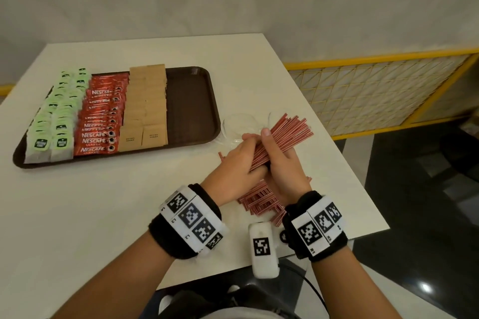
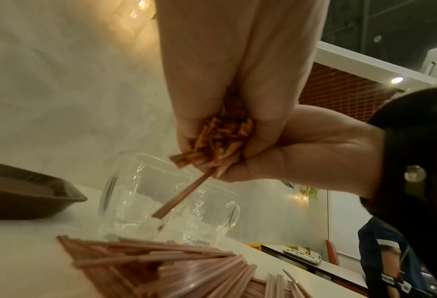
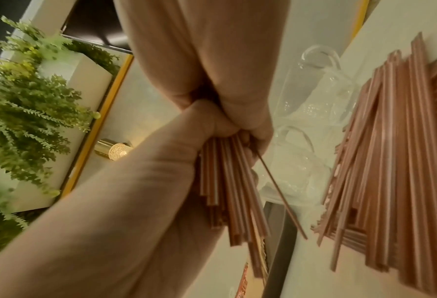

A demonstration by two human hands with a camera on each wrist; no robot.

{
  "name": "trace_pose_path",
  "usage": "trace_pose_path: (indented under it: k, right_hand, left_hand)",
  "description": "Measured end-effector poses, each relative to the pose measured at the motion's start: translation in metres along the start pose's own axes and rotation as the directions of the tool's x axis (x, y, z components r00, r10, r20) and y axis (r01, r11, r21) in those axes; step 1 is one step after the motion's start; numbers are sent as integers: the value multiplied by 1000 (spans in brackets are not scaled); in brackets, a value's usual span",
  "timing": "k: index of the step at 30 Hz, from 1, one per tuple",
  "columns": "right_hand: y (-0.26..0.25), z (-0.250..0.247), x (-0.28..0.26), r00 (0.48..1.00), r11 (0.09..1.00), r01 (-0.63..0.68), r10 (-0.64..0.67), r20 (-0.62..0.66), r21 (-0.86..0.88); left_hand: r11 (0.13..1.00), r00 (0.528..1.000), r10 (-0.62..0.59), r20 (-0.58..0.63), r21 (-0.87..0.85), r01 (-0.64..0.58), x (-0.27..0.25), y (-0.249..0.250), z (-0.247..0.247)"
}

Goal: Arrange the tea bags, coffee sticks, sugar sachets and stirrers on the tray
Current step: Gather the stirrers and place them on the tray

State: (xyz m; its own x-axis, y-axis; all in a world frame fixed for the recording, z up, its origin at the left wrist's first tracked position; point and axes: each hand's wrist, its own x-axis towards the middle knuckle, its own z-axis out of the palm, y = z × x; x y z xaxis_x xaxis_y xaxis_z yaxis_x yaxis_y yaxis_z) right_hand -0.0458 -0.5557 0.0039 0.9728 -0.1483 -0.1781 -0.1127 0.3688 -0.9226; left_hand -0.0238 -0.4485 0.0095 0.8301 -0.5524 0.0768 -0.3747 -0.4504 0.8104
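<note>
A brown tray (image 1: 193, 106) at the table's left carries rows of green tea bags (image 1: 59, 116), red coffee sticks (image 1: 103, 122) and brown sugar sachets (image 1: 146, 106); its right part is bare. To the right of the tray, my left hand (image 1: 238, 163) and right hand (image 1: 282, 163) both grip one thick bundle of red stirrers (image 1: 285, 132) above the table. The bundle's ends (image 2: 222, 137) show between the fingers, with one stirrer slipping lower. More stirrers (image 1: 261, 202) lie loose on the table under my wrists.
Two clear glass cups (image 1: 241, 124) stand just behind my hands, beside the tray's right edge. A white marker device (image 1: 263, 248) lies at the table's front edge. The right table edge is close, with a yellow mesh railing (image 1: 375, 90) beyond. A person stands far off (image 2: 385, 252).
</note>
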Motion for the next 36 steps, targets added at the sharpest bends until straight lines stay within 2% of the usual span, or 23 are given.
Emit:
trace_pose_path:
  k: [4, 6, 8, 10, 13, 14, 16, 18, 19, 21, 24, 27, 32, 36]
  right_hand:
    - [7, 6, 1, 997, 996, 54, -50, -58, 75]
    - [6, 9, -2, 995, 986, 92, -87, -43, 136]
    - [2, 15, -4, 994, 972, 107, -100, -44, 208]
    - [-1, 19, -2, 993, 951, 112, -99, -60, 289]
    - [-5, 27, 7, 989, 904, 145, -135, -53, 403]
    - [-6, 32, 10, 989, 902, 144, -139, -41, 407]
    - [-7, 46, 16, 988, 914, 136, -152, 11, 382]
    - [-8, 70, 20, 979, 931, 146, -186, 89, 333]
    - [-7, 83, 21, 971, 942, 153, -200, 133, 299]
    - [-5, 110, 23, 946, 965, 185, -226, 231, 188]
    - [-1, 147, 27, 899, 958, 281, -242, 366, -58]
    - [7, 183, 32, 885, 943, 292, -202, 420, -160]
    - [23, 234, 33, 865, 945, 287, -185, 467, -158]
    - [27, 262, 29, 838, 908, 392, -287, 464, -145]
  left_hand:
    - [991, 983, -62, -173, -130, 40, -5, -4, -2]
    - [961, 966, -125, -227, -269, 61, -8, -8, -5]
    - [893, 962, -191, -196, -442, 87, -11, -10, -9]
    - [833, 962, -227, -151, -543, 111, -15, -11, -16]
    - [726, 924, -336, -184, -675, 130, -22, -18, -33]
    - [644, 894, -410, -181, -752, 143, -23, -23, -40]
    - [376, 829, -554, -73, -911, 171, -25, -33, -52]
    - [116, 805, -588, 74, -978, 175, -28, -41, -64]
    - [23, 808, -575, 126, -985, 170, -31, -43, -71]
    - [-100, 822, -544, 167, -986, 135, -38, -46, -85]
    - [-210, 832, -537, 138, -977, 26, -50, -48, -108]
    - [-233, 839, -540, 71, -970, -68, -65, -60, -128]
    - [-166, 805, -592, -38, -972, -168, -86, -82, -158]
    - [-135, 765, -640, -72, -970, -204, -96, -94, -175]
